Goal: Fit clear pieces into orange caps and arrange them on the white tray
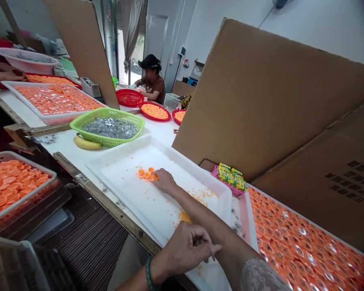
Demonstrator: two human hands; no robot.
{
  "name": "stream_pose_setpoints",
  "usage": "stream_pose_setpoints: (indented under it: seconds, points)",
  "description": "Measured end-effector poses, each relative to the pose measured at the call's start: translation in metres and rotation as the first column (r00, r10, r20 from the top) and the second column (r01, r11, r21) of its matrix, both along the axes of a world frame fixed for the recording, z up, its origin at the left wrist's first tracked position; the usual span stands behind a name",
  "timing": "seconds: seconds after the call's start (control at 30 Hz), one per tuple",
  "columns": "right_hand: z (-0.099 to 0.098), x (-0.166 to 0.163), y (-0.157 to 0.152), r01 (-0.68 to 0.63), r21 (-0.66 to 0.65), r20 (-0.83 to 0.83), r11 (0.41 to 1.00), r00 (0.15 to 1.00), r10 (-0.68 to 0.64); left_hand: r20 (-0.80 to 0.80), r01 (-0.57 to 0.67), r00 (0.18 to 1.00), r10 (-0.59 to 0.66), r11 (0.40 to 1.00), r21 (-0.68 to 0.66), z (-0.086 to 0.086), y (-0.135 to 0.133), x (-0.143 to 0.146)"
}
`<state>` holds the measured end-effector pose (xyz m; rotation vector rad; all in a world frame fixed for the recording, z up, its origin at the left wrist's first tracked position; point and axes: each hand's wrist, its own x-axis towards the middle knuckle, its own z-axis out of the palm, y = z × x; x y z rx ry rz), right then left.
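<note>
My right hand [165,181] reaches across a white plastic tray [118,161], its fingers closed at the edge of a small cluster of orange round caps [147,173]. The fingertips touch the nearest cap; the hand's back partly hides the grip. My left hand [188,247], with a green bead bracelet at the wrist, hovers over the tray's near side beside my right forearm. Its fingers are curled and pressed together, and anything between them is too small or hidden to make out. Yellow-orange crumbs [200,197] are scattered over the tray, and a larger orange patch [184,217] lies near my forearm.
A green basket [109,142] of clear plastic pieces and a banana [86,143] lie beyond the tray. Orange discs fill a crate [53,178] at left and cover the right side. Cardboard [245,101] stands at right. A person [154,83] sits behind red trays.
</note>
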<state>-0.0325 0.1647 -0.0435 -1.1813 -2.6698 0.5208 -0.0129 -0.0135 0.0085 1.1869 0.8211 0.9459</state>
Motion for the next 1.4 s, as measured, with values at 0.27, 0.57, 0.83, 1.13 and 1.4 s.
stream_pose_setpoints:
  seconds: [0.27, 0.57, 0.83, 1.13, 1.4]
  points:
    - [0.035, 0.074, -0.030, -0.017, 0.014, -0.089, 1.000, 0.996, 0.018, -0.056, -0.264, 0.962, 0.267, 0.963, 0.055, -0.005, 0.003, 0.003]
    - [0.086, 0.177, -0.120, -0.059, -0.028, -0.424, 0.998, 0.905, 0.042, 0.051, -0.443, 0.890, 0.452, 0.887, -0.131, -0.006, 0.015, 0.000]
    - [0.067, 0.199, -0.152, -0.026, 0.126, -0.469, 0.992, 0.879, 0.083, 0.183, -0.095, 0.972, 0.145, 0.961, -0.258, -0.007, 0.019, -0.001]
    - [0.040, 0.205, -0.175, 0.130, 0.307, -0.466, 0.943, 0.884, 0.029, -0.025, -0.302, 0.953, 0.302, 0.938, -0.169, -0.005, 0.016, 0.003]
    - [0.043, 0.191, -0.182, 0.155, 0.325, -0.462, 0.933, 0.887, 0.014, 0.076, -0.254, 0.959, 0.273, 0.948, -0.193, -0.008, 0.016, 0.002]
